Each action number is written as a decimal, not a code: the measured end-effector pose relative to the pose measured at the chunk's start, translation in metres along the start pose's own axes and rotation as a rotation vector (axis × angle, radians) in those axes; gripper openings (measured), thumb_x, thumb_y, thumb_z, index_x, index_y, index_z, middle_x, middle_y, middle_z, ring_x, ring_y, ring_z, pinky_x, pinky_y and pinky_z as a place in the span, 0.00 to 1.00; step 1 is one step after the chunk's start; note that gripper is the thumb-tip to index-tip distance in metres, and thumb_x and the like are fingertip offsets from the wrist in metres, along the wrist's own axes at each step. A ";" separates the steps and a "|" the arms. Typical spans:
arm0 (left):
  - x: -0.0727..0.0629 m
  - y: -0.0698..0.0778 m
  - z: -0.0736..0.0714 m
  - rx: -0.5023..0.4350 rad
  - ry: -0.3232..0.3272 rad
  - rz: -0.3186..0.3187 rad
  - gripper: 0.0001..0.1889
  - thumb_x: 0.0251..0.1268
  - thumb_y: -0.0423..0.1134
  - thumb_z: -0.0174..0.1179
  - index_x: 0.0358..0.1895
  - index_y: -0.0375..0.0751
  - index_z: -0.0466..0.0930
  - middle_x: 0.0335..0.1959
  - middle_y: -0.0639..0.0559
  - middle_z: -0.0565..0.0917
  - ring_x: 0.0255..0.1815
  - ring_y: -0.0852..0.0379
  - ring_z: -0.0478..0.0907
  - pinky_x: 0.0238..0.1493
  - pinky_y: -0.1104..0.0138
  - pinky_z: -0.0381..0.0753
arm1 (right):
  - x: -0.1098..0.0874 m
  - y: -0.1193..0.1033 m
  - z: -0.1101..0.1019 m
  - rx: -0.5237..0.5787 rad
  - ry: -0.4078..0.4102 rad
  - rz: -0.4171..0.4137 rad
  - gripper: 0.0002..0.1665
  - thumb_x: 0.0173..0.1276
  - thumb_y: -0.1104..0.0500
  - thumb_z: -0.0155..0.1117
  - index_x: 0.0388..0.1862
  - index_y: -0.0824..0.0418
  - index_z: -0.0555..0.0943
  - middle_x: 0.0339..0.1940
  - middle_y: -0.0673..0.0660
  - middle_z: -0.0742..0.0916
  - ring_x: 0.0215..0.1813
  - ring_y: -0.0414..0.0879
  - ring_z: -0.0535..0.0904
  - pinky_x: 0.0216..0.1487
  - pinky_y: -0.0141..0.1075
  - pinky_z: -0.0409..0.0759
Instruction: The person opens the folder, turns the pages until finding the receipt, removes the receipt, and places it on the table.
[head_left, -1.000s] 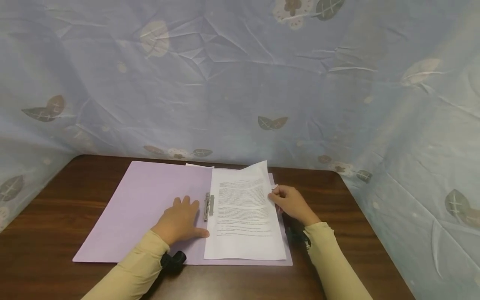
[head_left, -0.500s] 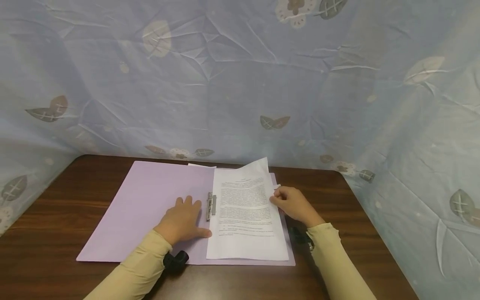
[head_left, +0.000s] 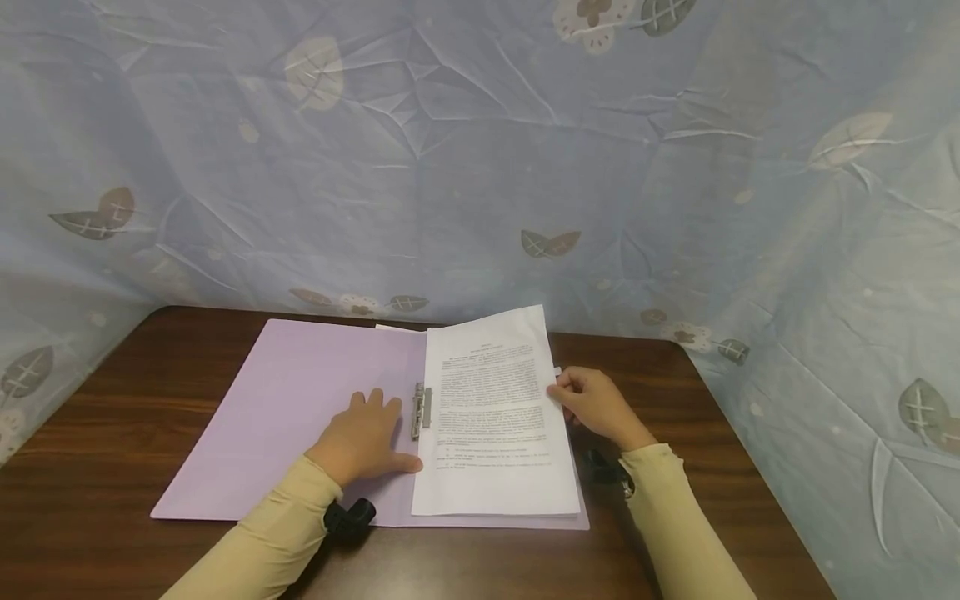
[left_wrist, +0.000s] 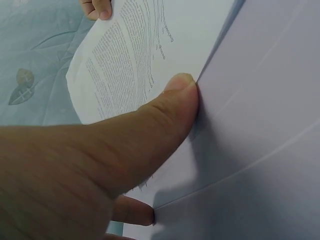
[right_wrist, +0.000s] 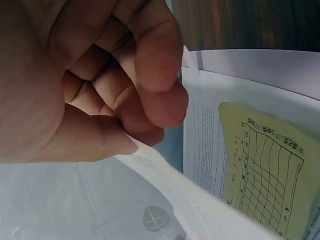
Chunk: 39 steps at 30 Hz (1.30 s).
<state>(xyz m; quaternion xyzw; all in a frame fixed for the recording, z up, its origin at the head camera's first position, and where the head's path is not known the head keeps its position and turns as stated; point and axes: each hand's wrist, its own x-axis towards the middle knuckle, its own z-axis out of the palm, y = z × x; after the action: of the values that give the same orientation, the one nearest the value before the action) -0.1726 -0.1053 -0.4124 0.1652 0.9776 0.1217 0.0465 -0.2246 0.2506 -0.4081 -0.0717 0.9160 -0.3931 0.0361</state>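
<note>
An open lilac folder (head_left: 300, 392) lies flat with a metal clip (head_left: 418, 412) at its spine. Printed paper (head_left: 491, 467) covers its right half, the right side lifted and curving upward. My right hand (head_left: 596, 404) pinches the paper's right edge between thumb and curled fingers. Under the raised sheet, the right wrist view reveals a yellow note (right_wrist: 270, 175) with a hand-drawn grid on another printed page (right_wrist: 200, 135). My left hand (head_left: 360, 437) rests on the folder left of the clip, fingers spread, its thumb (left_wrist: 182, 90) at the paper's left edge.
The dark wooden table (head_left: 667, 517) reaches back to a blue-grey patterned cloth (head_left: 480, 167) hanging behind and at the sides. A white paper edge (head_left: 390, 327) peeks out past the folder's top. Dark wrist devices (head_left: 350, 518) are strapped under both sleeves.
My right hand has shifted slightly to the right with the paper's edge. The sheet's upper right corner stands higher than before. My left hand stays in place.
</note>
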 end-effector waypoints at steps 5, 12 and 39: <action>0.001 0.001 0.001 -0.007 0.019 0.011 0.47 0.43 0.67 0.77 0.56 0.30 0.77 0.47 0.35 0.76 0.45 0.39 0.73 0.38 0.45 0.81 | 0.004 0.011 0.000 -0.004 0.007 0.012 0.07 0.75 0.59 0.65 0.38 0.62 0.82 0.25 0.57 0.82 0.27 0.48 0.78 0.30 0.39 0.79; 0.006 0.003 0.004 0.012 0.034 0.060 0.39 0.52 0.64 0.75 0.55 0.33 0.80 0.47 0.37 0.79 0.47 0.39 0.77 0.43 0.45 0.82 | 0.011 0.038 -0.005 0.020 0.019 0.050 0.10 0.75 0.56 0.65 0.39 0.63 0.83 0.24 0.55 0.81 0.26 0.48 0.77 0.30 0.39 0.79; 0.006 -0.040 -0.022 -0.060 -0.027 -0.134 0.37 0.57 0.50 0.76 0.64 0.30 0.77 0.56 0.27 0.77 0.57 0.27 0.75 0.53 0.36 0.78 | 0.011 0.068 -0.031 0.002 0.100 0.165 0.12 0.77 0.54 0.62 0.43 0.63 0.83 0.27 0.56 0.80 0.31 0.49 0.75 0.34 0.39 0.73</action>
<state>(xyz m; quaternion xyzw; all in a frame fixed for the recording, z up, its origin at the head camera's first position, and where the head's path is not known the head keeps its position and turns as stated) -0.1931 -0.1446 -0.4013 0.0993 0.9817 0.1452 0.0725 -0.2461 0.3172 -0.4363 0.0238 0.9191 -0.3927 0.0226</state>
